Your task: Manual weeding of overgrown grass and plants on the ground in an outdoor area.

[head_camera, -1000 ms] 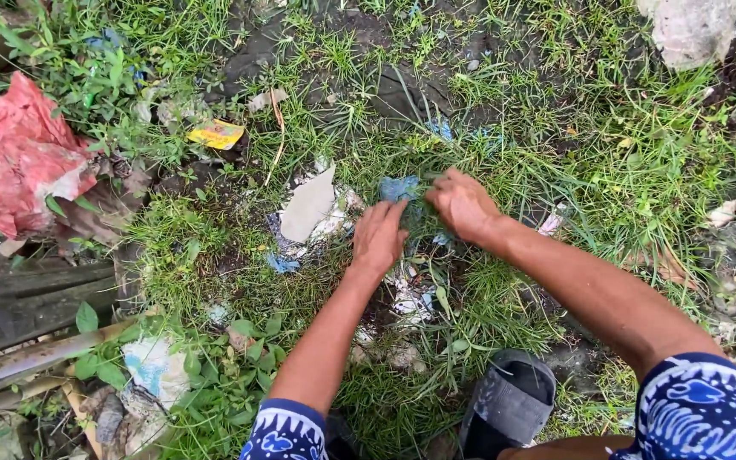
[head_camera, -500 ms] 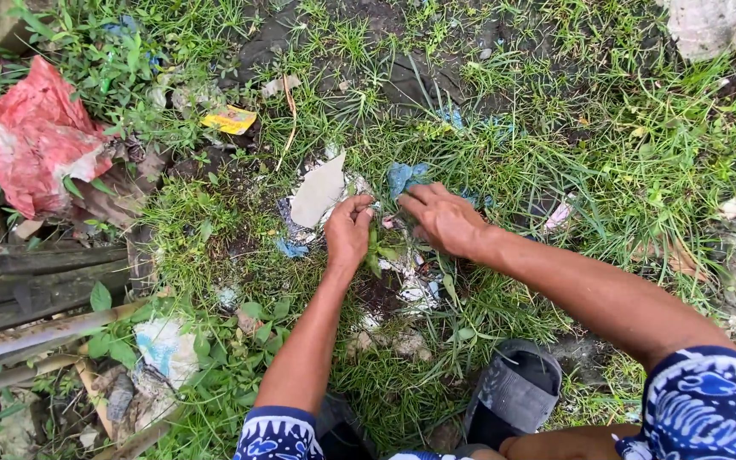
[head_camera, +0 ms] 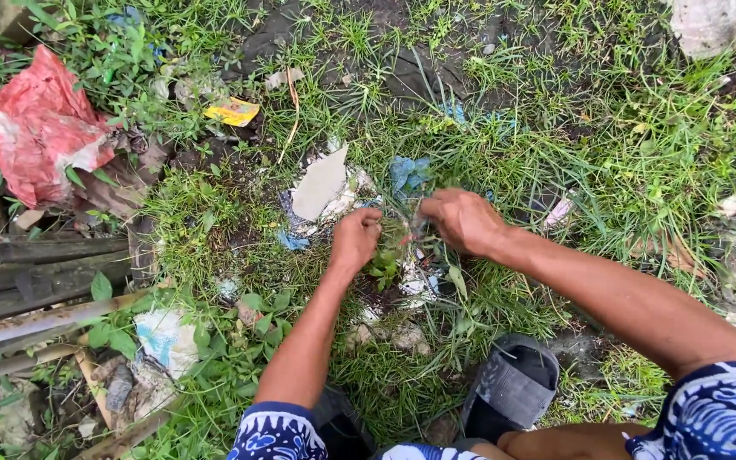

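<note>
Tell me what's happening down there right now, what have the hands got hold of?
A person crouches over littered grass, both hands low at the ground. The left hand is closed around a small leafy green plant, and the right hand grips grass stems beside it. Around them lie a pale flat scrap, crumpled blue plastic, a red bag at the far left and a yellow wrapper. A grey sandal shows near the bottom.

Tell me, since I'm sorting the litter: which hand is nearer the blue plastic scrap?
Right. The right hand sits just below-right of the blue plastic scrap; the left hand is farther, below-left.
</note>
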